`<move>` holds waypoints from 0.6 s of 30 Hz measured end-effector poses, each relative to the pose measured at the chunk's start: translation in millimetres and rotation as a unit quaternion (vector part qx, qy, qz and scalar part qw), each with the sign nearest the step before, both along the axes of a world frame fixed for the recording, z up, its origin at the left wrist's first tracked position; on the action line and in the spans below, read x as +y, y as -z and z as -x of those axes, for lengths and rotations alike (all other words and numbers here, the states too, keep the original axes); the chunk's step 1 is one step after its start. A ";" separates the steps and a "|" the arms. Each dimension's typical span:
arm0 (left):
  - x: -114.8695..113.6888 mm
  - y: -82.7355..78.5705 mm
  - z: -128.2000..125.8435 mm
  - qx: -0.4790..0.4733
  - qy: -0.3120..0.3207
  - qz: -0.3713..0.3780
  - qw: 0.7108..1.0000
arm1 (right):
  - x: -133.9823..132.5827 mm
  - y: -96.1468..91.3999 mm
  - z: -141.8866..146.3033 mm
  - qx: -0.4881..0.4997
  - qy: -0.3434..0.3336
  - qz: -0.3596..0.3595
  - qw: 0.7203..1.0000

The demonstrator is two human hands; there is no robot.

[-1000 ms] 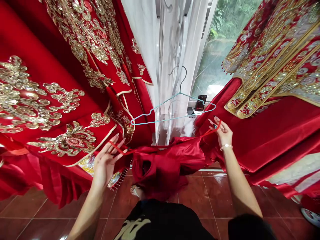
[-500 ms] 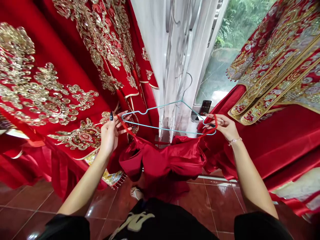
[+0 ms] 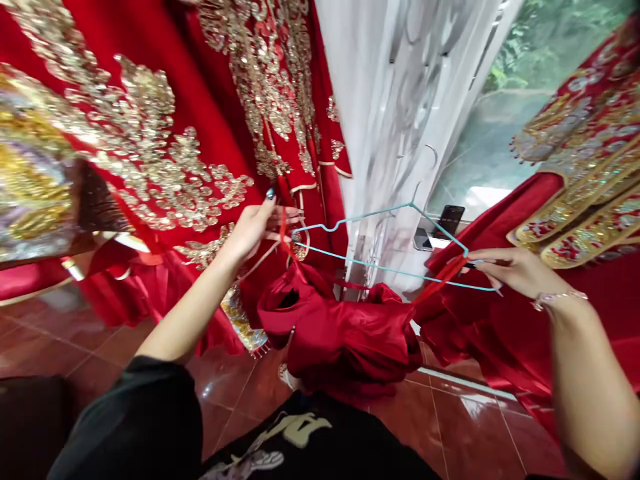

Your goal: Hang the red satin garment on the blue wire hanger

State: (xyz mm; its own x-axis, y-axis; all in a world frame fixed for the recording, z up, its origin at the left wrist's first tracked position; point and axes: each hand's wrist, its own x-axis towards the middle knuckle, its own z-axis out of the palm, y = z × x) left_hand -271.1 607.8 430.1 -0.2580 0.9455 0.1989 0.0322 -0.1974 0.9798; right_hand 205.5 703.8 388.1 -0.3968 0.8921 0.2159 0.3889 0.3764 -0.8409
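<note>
A light blue wire hanger (image 3: 411, 205) is spread between my hands, its silver hook pointing away from me. Below it hangs a plain dark red satin dress (image 3: 345, 327) with thin red straps. At the hanger's left end, my left hand (image 3: 257, 230) grips one strap, thumb up and fingers partly behind it. My right hand (image 3: 523, 270) is closed at the hanger's right end, pinching the other strap, which runs tautly down to the dress. Some fingertips are hidden behind the strap and hanger.
Red garments with gold sequins (image 3: 165, 140) hang at the left. More embroidered red garments (image 3: 590, 173) hang at the right. Between them are a white curtain (image 3: 355, 80) and a window (image 3: 505, 133). An upright phone (image 3: 450, 219) stands beside a lying one (image 3: 423, 239). The floor has red tiles (image 3: 415, 427).
The view has swung left, so the hanger and dress sit further right. My right hand has drawn its strap outward, and the strap now runs straight to the dress instead of looping over the hanger's end.
</note>
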 end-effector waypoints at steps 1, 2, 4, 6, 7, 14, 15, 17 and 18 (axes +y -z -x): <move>3.7 -5.8 -4.2 -0.002 0.017 0.012 1.000 | 2.9 1.4 -1.8 -0.005 -0.001 -0.008 1.000; 8.4 -9.8 -9.6 -0.004 0.036 0.023 0.999 | 4.7 2.5 -2.5 -0.012 0.002 -0.014 1.000; 19.0 -13.0 -23.1 0.009 0.084 0.041 0.996 | 4.4 4.1 -0.3 -0.031 0.011 -0.020 0.999; 29.1 -13.0 -37.3 0.049 0.139 0.055 0.988 | 0.7 4.7 5.1 -0.045 0.016 -0.021 0.999; 33.4 -13.4 -43.1 0.085 0.161 0.061 0.981 | -1.6 4.7 8.3 -0.047 0.016 -0.019 0.999; 24.2 -30.2 -41.9 0.447 -0.130 -0.133 0.875 | -13.9 8.0 18.8 -0.032 0.069 -0.039 0.996; 15.2 -24.8 -40.3 0.470 -0.133 -0.159 0.858 | -17.3 9.1 18.7 -0.024 0.082 -0.044 0.995; -5.2 1.7 -40.6 0.500 -0.043 -0.178 0.846 | -26.5 12.0 18.7 0.002 0.090 -0.058 0.994; -15.3 22.4 -42.2 0.504 0.040 -0.168 0.846 | -31.9 14.3 18.8 0.020 0.085 -0.066 0.994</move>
